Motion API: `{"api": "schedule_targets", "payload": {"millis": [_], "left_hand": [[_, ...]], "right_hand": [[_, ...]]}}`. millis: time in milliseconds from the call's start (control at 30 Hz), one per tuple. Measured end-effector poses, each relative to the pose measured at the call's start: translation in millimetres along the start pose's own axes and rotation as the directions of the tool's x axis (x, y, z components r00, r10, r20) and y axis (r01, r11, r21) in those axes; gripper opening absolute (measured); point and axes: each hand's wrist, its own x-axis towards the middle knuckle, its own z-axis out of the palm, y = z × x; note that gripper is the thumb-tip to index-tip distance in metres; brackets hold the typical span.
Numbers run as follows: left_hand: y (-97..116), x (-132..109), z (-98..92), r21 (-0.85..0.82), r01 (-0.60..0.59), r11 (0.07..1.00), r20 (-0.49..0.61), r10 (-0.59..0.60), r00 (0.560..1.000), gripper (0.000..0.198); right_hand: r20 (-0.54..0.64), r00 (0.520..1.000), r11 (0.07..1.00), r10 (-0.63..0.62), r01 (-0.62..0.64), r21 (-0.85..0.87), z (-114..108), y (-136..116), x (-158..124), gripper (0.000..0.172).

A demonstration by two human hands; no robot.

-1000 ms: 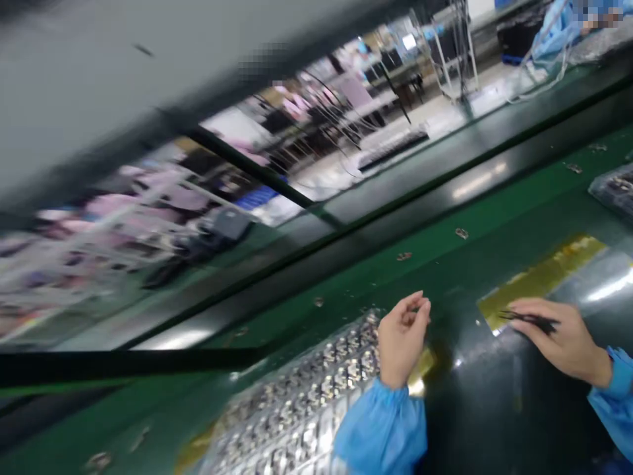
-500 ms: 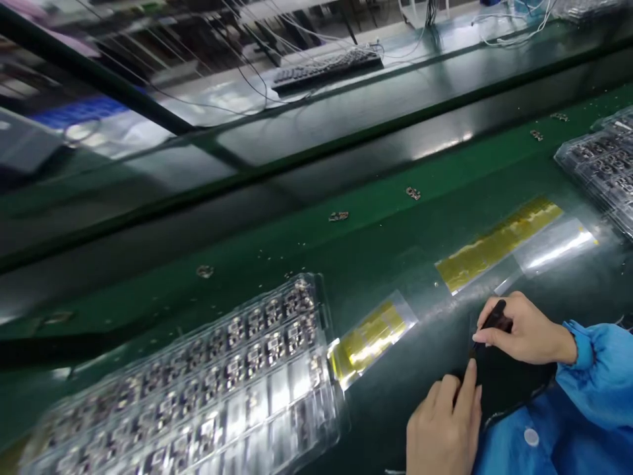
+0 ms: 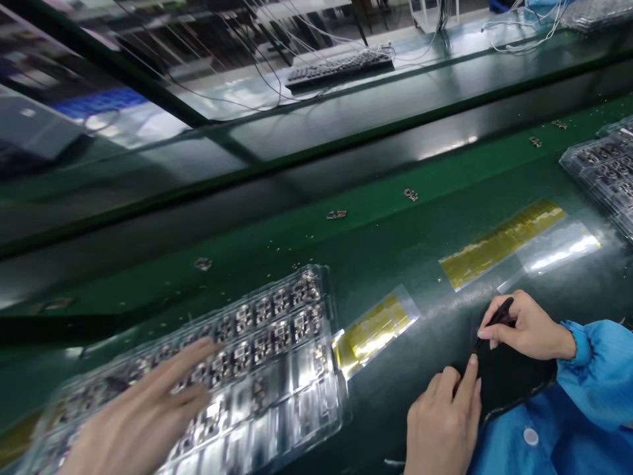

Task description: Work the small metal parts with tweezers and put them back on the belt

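My right hand (image 3: 527, 328), in a blue sleeve, pinches black tweezers (image 3: 503, 309). Their tip points down to the left, close to my left forefinger. At the bottom edge, my left hand (image 3: 440, 419) is curled with the forefinger stretched toward that tip. Whatever small piece lies at the fingertip is too small to make out. To the left is a clear plastic tray (image 3: 341, 396) with rows of small metallic parts. A co-worker's hand (image 3: 143, 402), blurred, reaches over this tray from the lower left.
A sheet with yellow film pieces (image 3: 378, 326) lies beside the tray, a longer yellow strip (image 3: 504, 244) farther right. Another parts tray (image 3: 606, 165) sits at the right edge. Loose small parts (image 3: 410, 194) dot the green surface. Behind a raised ledge stands a keyboard (image 3: 341, 68).
A co-worker's hand has come in over the left tray. My right hand has turned the tweezers slightly; my left hand stays in place. The whole view has shifted a little.
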Motion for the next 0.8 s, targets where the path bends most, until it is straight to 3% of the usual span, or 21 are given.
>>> {"api": "schedule_targets", "payload": {"millis": [233, 400, 567, 700, 767, 800], "left_hand": [[-1, 1, 2.0, -0.036, 0.01, 0.999, -0.008, -0.011, 1.0, 0.031], [1, -1, 0.4, -0.082, 0.043, 0.996, 0.029, -0.041, 0.999, 0.032], [-14, 7, -17.9, -0.337, 0.109, 0.935, 0.147, -0.062, 0.987, 0.033], [-63, 61, -43.2, -0.464, 0.315, 0.828, 0.127, -0.289, 0.949, 0.029], [-94, 107, -50.4, -0.536, 0.463, 0.706, 0.135, -0.469, 0.873, 0.027], [-110, 132, -51.4, -0.581, 0.541, 0.608, 0.159, -0.567, 0.808, 0.027]], "right_hand": [[-0.017, 0.999, 0.998, 0.034, -0.033, 0.051, 1, 0, 0, 0.016], [-0.071, 0.994, 0.98, 0.087, -0.073, 0.183, -2, -5, 2, 0.024], [-0.097, 0.994, 0.96, 0.055, -0.026, 0.278, -11, -23, 19, 0.028], [-0.131, 0.99, 0.943, -0.041, 0.082, 0.321, -17, -34, 40, 0.028], [-0.142, 0.988, 0.932, -0.062, 0.108, 0.347, -19, -34, 49, 0.029], [-0.146, 0.987, 0.926, -0.065, 0.114, 0.359, -20, -33, 52, 0.03]]}}
